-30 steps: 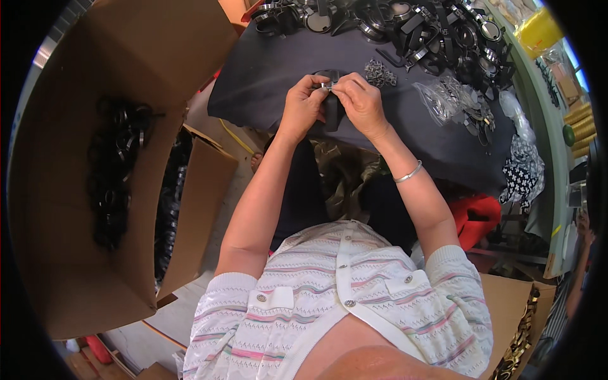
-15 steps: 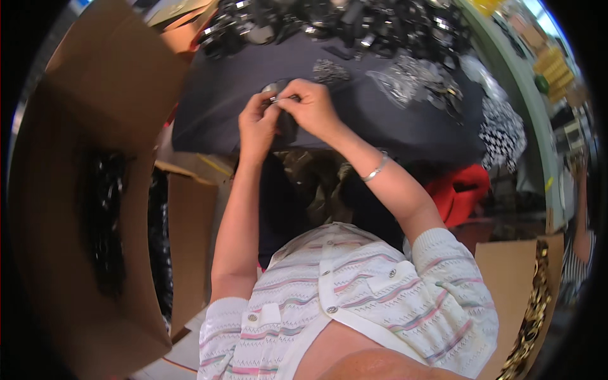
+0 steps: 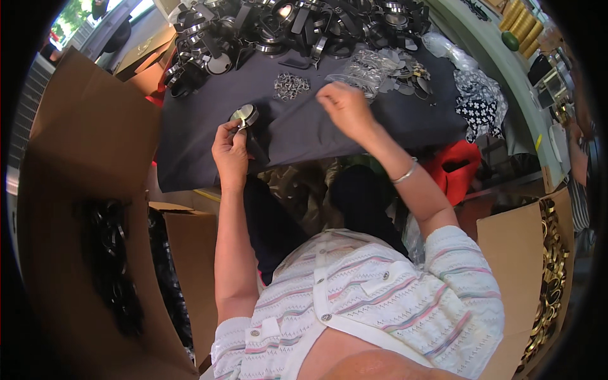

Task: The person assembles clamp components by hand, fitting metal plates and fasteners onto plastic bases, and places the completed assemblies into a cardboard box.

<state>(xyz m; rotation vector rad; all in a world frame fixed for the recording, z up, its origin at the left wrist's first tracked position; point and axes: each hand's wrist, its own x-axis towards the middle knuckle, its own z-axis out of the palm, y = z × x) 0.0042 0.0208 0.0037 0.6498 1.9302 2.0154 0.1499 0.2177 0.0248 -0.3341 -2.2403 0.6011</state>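
Observation:
My left hand point(image 3: 230, 158) pinches a black strap with a round silver metal piece point(image 3: 244, 114) at its upper end. The strap point(image 3: 256, 151) hangs down beside my fingers over the dark cloth. To the right, my right hand point(image 3: 347, 109) is raised over the cloth, thumb and fingertips together. Motion blurs those fingertips, and I cannot make out what is between them. A small heap of silver metal loops point(image 3: 291, 86) lies between my hands. Behind my right hand are a clear plastic bag of small metal parts point(image 3: 367, 68) and several flat silver discs point(image 3: 405, 79).
A large pile of black straps with silver metal parts point(image 3: 272, 28) covers the table's far side. Open cartons point(image 3: 88, 126) stand at my left, holding black items. A carton point(image 3: 506, 253) of gold-coloured coils stands at right. Patterned fabric point(image 3: 478, 107) hangs near the table's right edge.
My hands were together at the metal piece. The right hand has moved away to the right; the left still holds the strap piece. The whole view has shifted.

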